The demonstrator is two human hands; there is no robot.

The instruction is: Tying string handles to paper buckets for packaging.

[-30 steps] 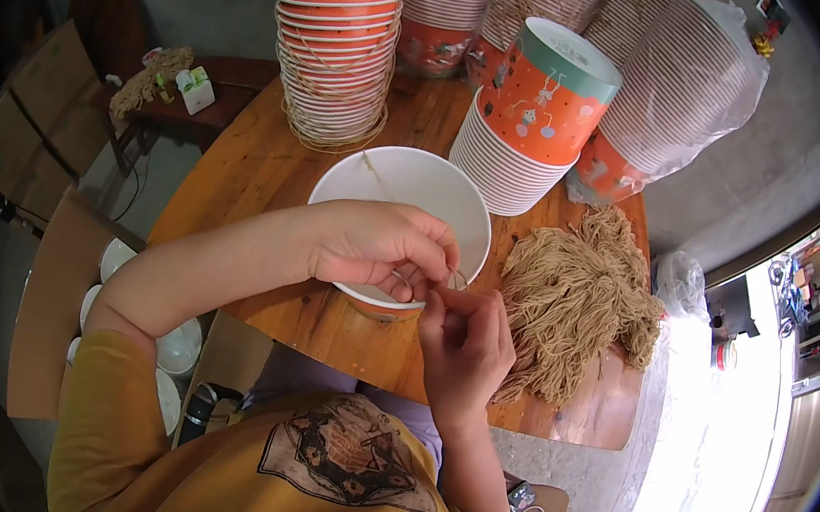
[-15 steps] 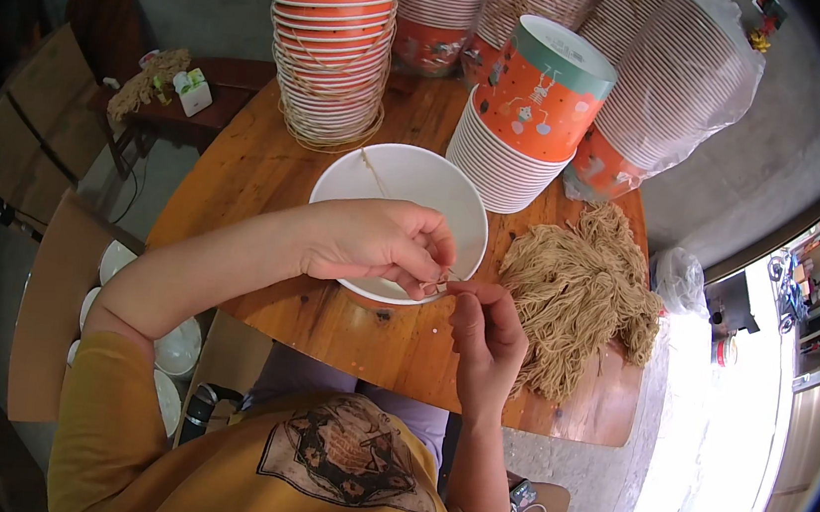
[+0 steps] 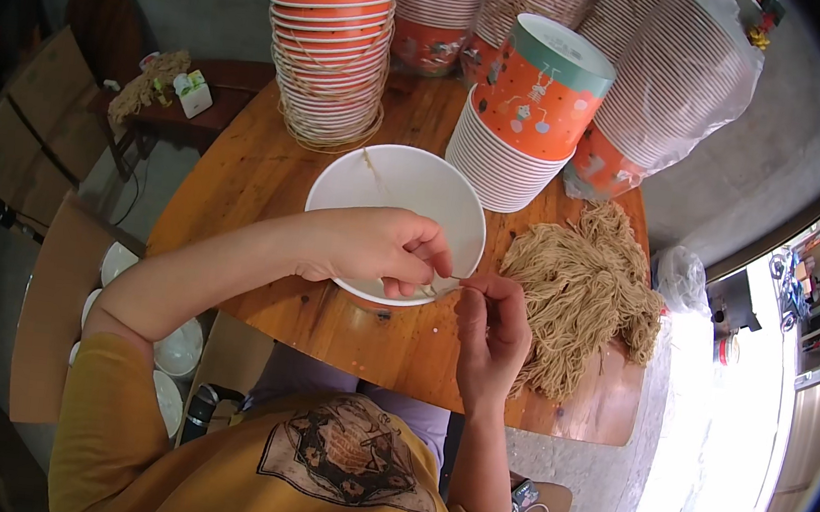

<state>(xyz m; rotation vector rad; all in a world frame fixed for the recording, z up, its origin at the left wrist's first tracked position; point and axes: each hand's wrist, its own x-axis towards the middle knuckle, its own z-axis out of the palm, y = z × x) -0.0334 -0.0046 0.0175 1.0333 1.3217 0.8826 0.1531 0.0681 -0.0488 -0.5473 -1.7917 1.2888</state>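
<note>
A white-lined orange paper bucket (image 3: 423, 179) stands mouth up on the wooden table in front of me. One piece of tan string (image 3: 370, 162) hangs over its far rim. At the near right rim a thin string (image 3: 455, 278) runs between my hands. My left hand (image 3: 393, 247) reaches across the bucket's mouth, its fingers curled and pinching the string. My right hand (image 3: 495, 335) is just outside the rim, closed with thumb and forefinger on the string's end. Whether the string is knotted or passes through the rim cannot be made out.
A heap of tan strings (image 3: 581, 294) lies right of the bucket. Behind stand nested orange buckets draped with strings (image 3: 328, 67), an upside-down stack (image 3: 536, 99) and plastic-wrapped stacks (image 3: 684, 75). White-lined buckets (image 3: 179, 347) sit in a cardboard box at lower left.
My left fingers have shifted slightly and loosened apart a little near the rim. My right hand has risen slightly, and more string shows between the hands.
</note>
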